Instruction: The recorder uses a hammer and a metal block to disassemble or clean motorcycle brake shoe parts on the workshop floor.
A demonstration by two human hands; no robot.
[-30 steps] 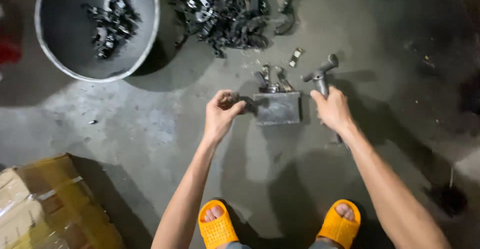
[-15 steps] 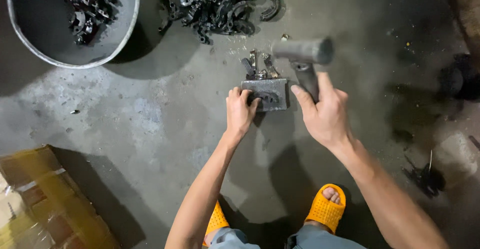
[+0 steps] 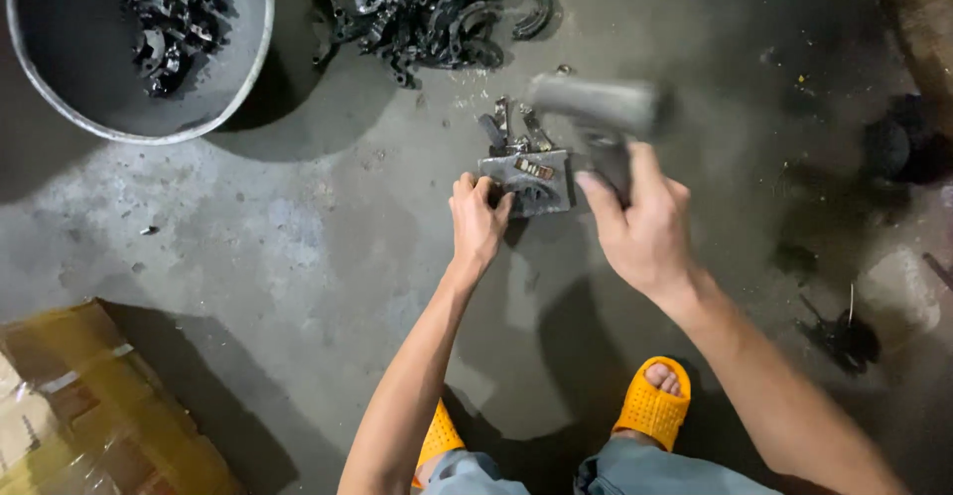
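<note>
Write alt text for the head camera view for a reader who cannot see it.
A person's right hand grips a blurred grey metal hammer above a small grey metal block on a concrete floor, while the left hand steadies the block's near edge. A round grey metal basin and a heap of dark metal parts lie beyond.

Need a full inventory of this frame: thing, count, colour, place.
hammer: one, grey, blurred, raised over the block
metal block: one, grey, floor centre
small part: one, brownish, on the block
basin: one, grey, top left, a few dark parts inside
pile of parts: one heap, black, top centre
cardboard box: one, brown, bottom left
sandals: two, orange, bottom
left hand: at the block's left edge
right hand: grips the hammer
</note>
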